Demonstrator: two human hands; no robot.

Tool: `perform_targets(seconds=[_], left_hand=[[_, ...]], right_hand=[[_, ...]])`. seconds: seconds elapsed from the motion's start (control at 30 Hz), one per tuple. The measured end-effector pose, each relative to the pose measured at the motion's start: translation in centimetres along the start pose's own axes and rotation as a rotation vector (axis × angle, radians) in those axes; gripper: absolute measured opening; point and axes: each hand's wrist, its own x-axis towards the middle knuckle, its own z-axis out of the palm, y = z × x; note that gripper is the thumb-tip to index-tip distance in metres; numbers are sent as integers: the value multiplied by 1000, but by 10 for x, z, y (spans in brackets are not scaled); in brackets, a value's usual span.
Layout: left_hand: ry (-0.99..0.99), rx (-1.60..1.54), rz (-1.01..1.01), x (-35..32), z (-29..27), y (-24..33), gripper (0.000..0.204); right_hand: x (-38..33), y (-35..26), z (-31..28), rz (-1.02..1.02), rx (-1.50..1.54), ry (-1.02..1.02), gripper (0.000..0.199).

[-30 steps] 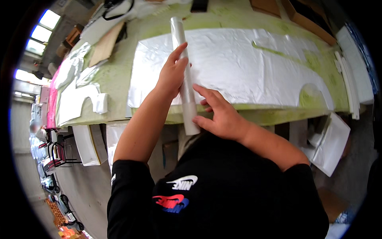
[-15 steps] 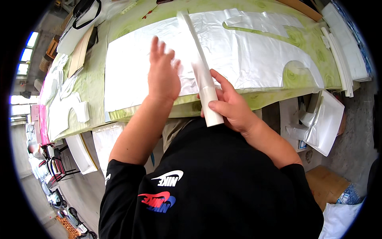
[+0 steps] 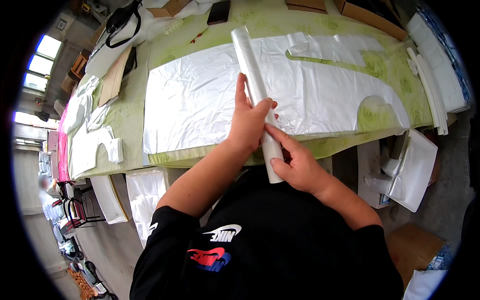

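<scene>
A slim roll of white plastic film (image 3: 251, 70) is held in both my hands, tilted, with its far end leaning a little left over the table. My left hand (image 3: 250, 120) wraps the roll near its middle, thumb across the top and index finger stretched along its side. Just below, my right hand (image 3: 300, 165) grips the near end from the right, its thumb on top. Under the roll, a wrinkled white plastic sheet (image 3: 200, 95) cut like an apron, with a curved cutout at its right, lies flat.
A pale green patterned cloth (image 3: 320, 15) covers the table. At the back are a phone (image 3: 219, 12), a black bag (image 3: 120, 20) and cardboard boxes (image 3: 372, 15). More cut white plastic (image 3: 97, 150) lies left. White rolls (image 3: 430, 90) lie right, above an open white box (image 3: 412, 170).
My left hand, open and lifted beside the roll before, has come right and closed around it. The roll's near end has moved toward me. My right hand stays on it, lower down.
</scene>
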Motion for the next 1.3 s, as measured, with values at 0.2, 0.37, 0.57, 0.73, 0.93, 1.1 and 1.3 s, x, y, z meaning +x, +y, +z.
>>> perform_targets(seconds=[0.2, 0.37, 0.57, 0.73, 0.93, 1.1, 1.3], left_hand=[[34, 828, 460, 35, -6, -26, 74], [81, 876, 528, 114, -16, -9, 63], [-6, 691, -18, 160, -46, 62, 55], [-150, 823, -148, 194, -60, 74, 28], [-156, 820, -151, 197, -54, 72, 22], [-155, 1094, -45, 201, -51, 58, 23], [-113, 1712, 267, 233, -70, 17, 45]], right_hand=[[-7, -3, -15, 62, -115, 70, 74], [-21, -21, -35, 211, -201, 45, 78], [-38, -27, -48, 269, -113, 39, 79], [-41, -23, -49, 304, -99, 41, 84], [-43, -23, -47, 388, -44, 69, 96], [-76, -32, -60, 500, -146, 15, 97], [-156, -61, -83, 775, -287, -74, 81]])
